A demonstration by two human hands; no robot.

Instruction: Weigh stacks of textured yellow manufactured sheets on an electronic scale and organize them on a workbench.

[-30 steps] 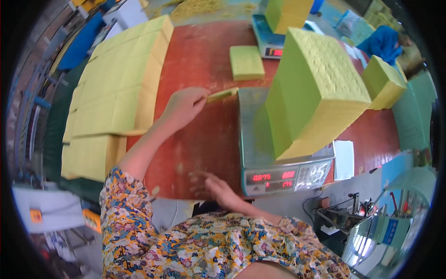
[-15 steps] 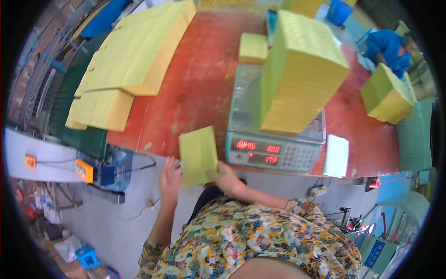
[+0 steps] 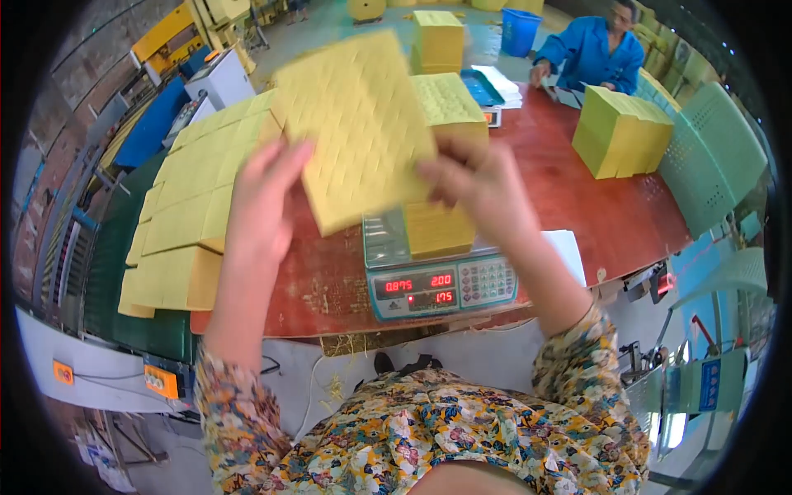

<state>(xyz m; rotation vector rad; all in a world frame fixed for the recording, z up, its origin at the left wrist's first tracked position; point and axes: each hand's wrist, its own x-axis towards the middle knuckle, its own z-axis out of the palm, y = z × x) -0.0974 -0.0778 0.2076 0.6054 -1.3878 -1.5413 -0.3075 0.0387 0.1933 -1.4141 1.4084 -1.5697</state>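
Note:
A stack of yellow paper (image 3: 356, 136) with rows of small slit marks is raised in front of me, tilted and blurred. My right hand (image 3: 480, 177) grips its lower right edge, thumb on the front face. At its left edge is my left hand (image 3: 266, 194), fingers curled and a fingertip over the paper's edge. Beyond and below stands a digital scale (image 3: 445, 285) with red lit figures and a keypad. On its pan rests a tall block of yellow paper (image 3: 441, 229), partly hidden by the raised stack and my right hand.
Rows of yellow paper blocks (image 3: 194, 181) line the table's left side. Another block (image 3: 619, 132) stands at right on the red table (image 3: 569, 198), near a green plastic chair (image 3: 714, 157). A person in blue (image 3: 598, 54) sits at the far side, near a blue bin (image 3: 520, 31).
Both hands have risen from near the table's front edge, lifting the paper stack high over the scale's left side. My left hand has come onto its edge. The view has tilted up.

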